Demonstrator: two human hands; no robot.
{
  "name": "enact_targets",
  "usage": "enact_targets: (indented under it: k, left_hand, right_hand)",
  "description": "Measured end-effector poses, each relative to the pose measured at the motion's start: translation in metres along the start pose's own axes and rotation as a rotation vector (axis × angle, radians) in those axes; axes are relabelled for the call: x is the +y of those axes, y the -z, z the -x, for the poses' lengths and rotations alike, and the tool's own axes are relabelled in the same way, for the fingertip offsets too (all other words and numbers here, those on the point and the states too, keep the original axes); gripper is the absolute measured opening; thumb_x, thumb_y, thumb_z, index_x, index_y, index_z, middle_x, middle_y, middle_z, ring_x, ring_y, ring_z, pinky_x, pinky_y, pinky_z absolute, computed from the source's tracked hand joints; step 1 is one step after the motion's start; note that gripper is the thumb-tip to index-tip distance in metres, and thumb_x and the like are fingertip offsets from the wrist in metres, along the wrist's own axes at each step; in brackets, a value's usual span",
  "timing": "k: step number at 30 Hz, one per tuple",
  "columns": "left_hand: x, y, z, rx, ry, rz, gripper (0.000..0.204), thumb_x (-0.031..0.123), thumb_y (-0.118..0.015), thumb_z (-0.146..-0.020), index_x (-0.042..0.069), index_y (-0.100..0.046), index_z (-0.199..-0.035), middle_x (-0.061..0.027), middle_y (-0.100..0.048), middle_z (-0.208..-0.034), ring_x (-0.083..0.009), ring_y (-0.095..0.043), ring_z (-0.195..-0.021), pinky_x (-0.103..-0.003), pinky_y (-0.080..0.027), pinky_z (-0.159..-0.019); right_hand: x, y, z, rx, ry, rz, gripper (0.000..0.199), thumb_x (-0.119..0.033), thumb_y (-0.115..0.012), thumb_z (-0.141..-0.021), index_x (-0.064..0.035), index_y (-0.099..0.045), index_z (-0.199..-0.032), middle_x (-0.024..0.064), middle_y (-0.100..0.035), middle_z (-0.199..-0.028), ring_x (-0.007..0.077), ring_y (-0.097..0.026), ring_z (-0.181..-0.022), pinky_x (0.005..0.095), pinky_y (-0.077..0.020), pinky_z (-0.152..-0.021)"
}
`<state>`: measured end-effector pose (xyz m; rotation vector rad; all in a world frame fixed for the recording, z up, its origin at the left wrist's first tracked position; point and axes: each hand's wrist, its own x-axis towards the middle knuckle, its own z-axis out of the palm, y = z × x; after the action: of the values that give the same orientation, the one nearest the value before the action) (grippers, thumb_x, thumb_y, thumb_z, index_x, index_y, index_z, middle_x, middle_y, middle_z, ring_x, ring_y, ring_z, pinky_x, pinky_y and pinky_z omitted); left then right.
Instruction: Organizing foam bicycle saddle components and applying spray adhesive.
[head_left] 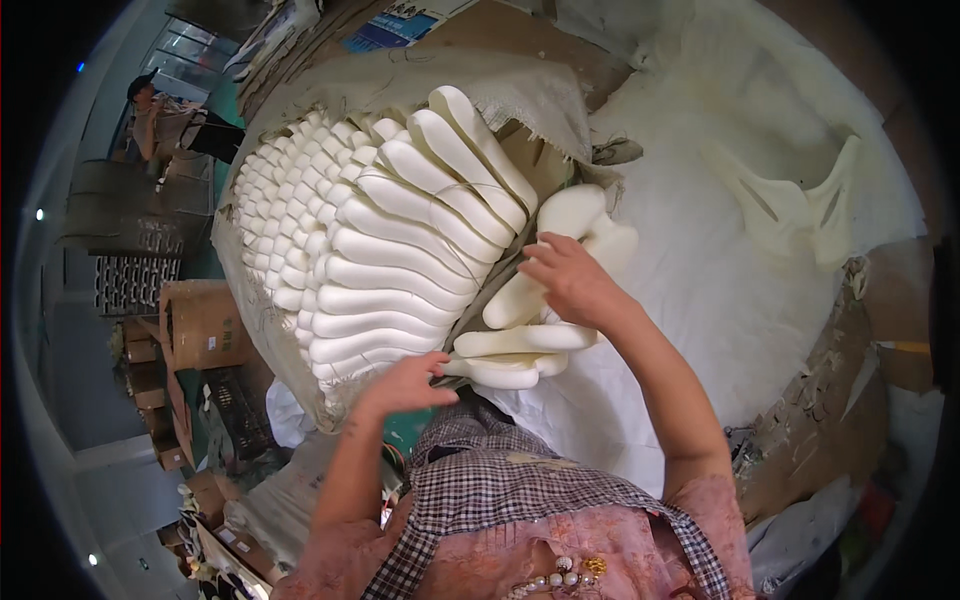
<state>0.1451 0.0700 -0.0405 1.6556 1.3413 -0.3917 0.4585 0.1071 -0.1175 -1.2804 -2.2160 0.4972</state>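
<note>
A sack (226, 255) of woven, whitish plastic holds tightly stacked cream-white foam shoe soles (400, 255) standing on edge in curved rows. Several loose soles (523, 342) lie against the sack's near right side, overlapping one another. My right hand (572, 283) rests over the upper loose soles, fingers spread and slightly bent at a sole's edge. By the lower end of the stack is my left hand (408, 384), with thumb and fingers apart and nothing between them; its fingertips come close to the lowest loose sole (500, 375).
White sheeting (690, 300) spreads to the right, with two thin, slotted cream pieces (800, 205) on it. Cardboard boxes (205, 325) stand on the left. At the far left a person in a dark cap (165, 125) stands among the equipment.
</note>
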Motion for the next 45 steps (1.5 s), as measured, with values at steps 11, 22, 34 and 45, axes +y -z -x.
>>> enact_targets:
  k: [11, 22, 34, 45]
  left_hand:
    - [0.004, -0.084, -0.061, 0.611, -0.608, -0.06, 0.059, 0.012, -0.076, -0.052, 0.007, -0.052, -0.106, -0.0144, -0.054, -0.104, -0.0357, -0.051, -0.101, -0.045, -0.039, -0.092]
    - [0.21, -0.036, -0.063, 0.402, -1.262, -0.472, 0.043, 0.004, -0.063, -0.067, 0.017, -0.062, -0.107, -0.0048, -0.052, -0.109, -0.0314, -0.042, -0.12, -0.056, -0.023, -0.105]
    - [0.227, -0.061, -0.175, 0.143, -0.383, 0.948, 0.033, 0.001, -0.055, -0.072, 0.008, -0.066, -0.103, -0.0093, -0.043, -0.137, -0.026, -0.036, -0.128, -0.038, -0.034, -0.102]
    - [0.211, -0.126, -0.176, 0.066, 0.201, 0.951, 0.046, 0.034, -0.064, -0.084, 0.005, -0.045, -0.115, -0.0101, -0.058, -0.105, -0.0197, -0.061, -0.082, -0.034, -0.052, -0.069]
  right_hand:
    - [0.008, -0.03, -0.008, -0.036, 0.303, 0.447, 0.047, -0.019, -0.058, -0.076, -0.0069, -0.048, -0.121, 0.0092, -0.053, -0.112, 0.0281, -0.046, -0.113, 0.0504, -0.0279, -0.105]
    - [0.126, 0.241, 0.105, 0.415, -0.605, -0.717, 0.077, -0.026, -0.074, -0.064, -0.0041, -0.042, -0.13, 0.0107, -0.054, -0.118, 0.022, -0.052, -0.109, 0.0364, -0.0391, -0.097]
    - [0.281, 0.26, 0.103, -0.035, -0.998, -0.27, 0.075, -0.031, -0.065, -0.065, 0.0017, -0.044, -0.128, 0.0186, -0.054, -0.122, 0.0293, -0.053, -0.113, 0.036, -0.0409, -0.096]
    - [0.209, 0.289, 0.27, 0.91, -0.727, -0.461, 0.061, -0.004, -0.061, -0.071, -0.0011, -0.044, -0.129, 0.0077, -0.06, -0.106, 0.0162, -0.056, -0.096, 0.0301, -0.045, -0.085]
